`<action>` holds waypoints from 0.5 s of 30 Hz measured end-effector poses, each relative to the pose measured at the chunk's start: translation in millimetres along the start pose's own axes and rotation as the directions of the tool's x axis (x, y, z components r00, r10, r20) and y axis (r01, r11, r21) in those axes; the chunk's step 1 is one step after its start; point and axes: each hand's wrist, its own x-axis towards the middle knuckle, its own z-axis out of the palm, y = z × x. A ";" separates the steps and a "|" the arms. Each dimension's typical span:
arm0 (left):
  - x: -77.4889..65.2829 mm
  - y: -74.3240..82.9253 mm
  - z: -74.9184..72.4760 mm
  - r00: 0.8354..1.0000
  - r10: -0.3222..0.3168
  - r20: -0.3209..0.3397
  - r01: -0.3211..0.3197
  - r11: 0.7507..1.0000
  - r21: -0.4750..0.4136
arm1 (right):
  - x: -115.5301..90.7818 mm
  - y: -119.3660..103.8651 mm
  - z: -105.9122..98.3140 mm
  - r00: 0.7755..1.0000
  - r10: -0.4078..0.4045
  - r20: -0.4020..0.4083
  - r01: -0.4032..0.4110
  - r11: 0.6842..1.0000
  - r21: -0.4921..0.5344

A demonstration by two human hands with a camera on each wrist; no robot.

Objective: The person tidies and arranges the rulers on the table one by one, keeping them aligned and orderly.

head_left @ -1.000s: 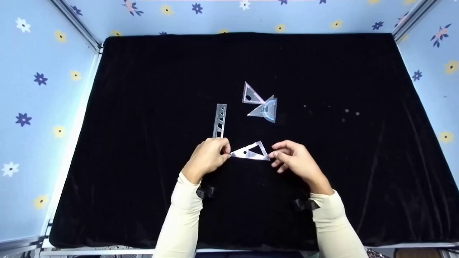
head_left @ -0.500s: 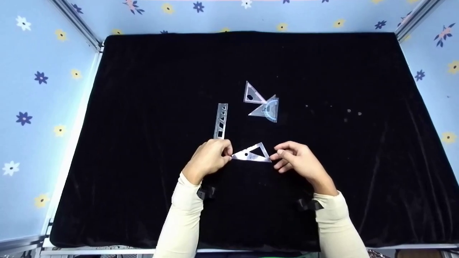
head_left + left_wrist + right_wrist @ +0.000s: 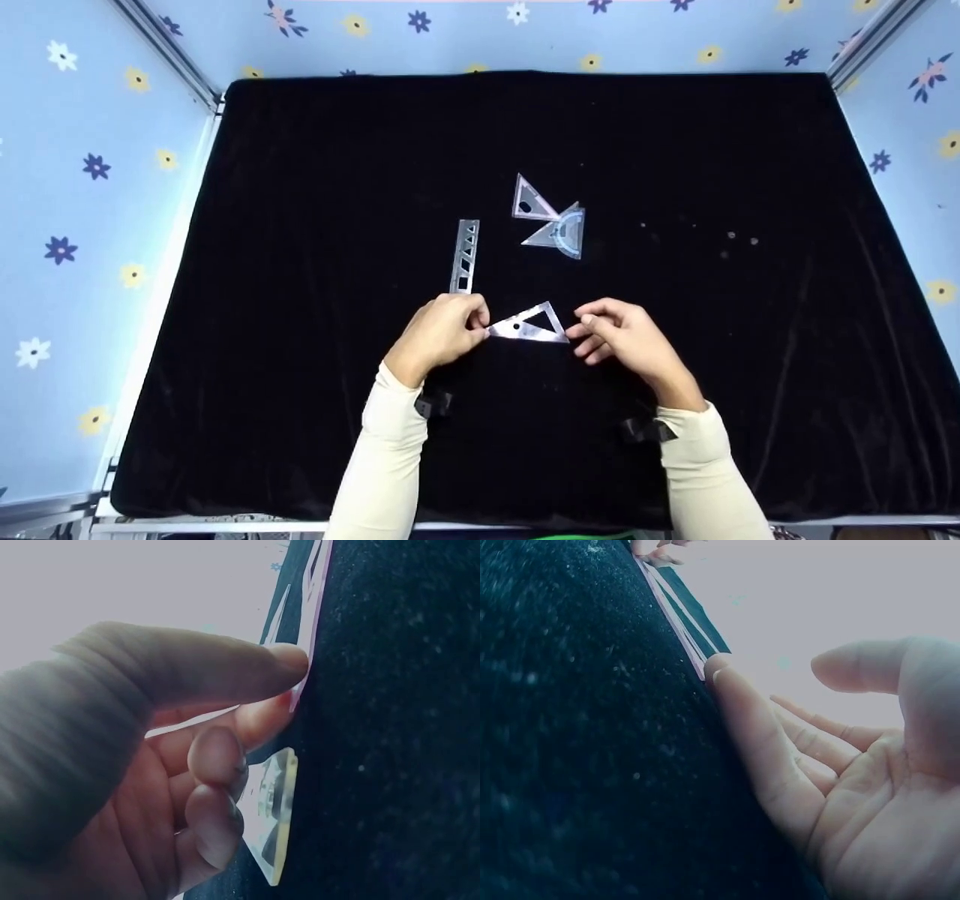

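A clear triangular set square (image 3: 530,332) with a triangular cutout and a small round hole lies in front of me. My left hand (image 3: 442,330) pinches its narrow left tip between thumb and index finger, as the left wrist view also shows. At its right corner, a fingertip of my right hand (image 3: 619,335) touches the edge. The right thumb (image 3: 862,667) stands well apart from that finger. A clear straight ruler (image 3: 463,259) with cut-out shapes lies just beyond my left hand, which hides its near end.
Farther back, a second set square (image 3: 525,204) lies against another set square (image 3: 536,236), which overlaps a protractor (image 3: 574,232) with a blue arc. Black cloth (image 3: 337,187) covers the table. Blue flowered panels (image 3: 480,37) stand around the back and sides.
My right thumb has drawn back from the set square's right corner, leaving a finger at it. The head view has shifted slightly; the other tools lie as before.
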 end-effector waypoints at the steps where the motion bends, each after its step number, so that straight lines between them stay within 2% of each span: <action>1: 0.4 0.2 0.0 1.000 0.000 0.000 0.000 1.000 -0.001 | 0.0 -0.5 -0.2 1.000 -0.001 -0.003 0.001 1.000 -0.003; 10: -0.8 -0.4 -0.3 1.000 -0.017 0.008 0.017 1.000 0.005 | 0.9 0.4 1.6 1.000 -0.014 -0.006 0.014 1.000 0.003; 15: 1.6 -1.4 0.1 1.000 -0.021 -0.017 0.021 1.000 -0.017 | 1.8 0.3 1.4 0.999 -0.033 -0.036 0.033 0.999 -0.005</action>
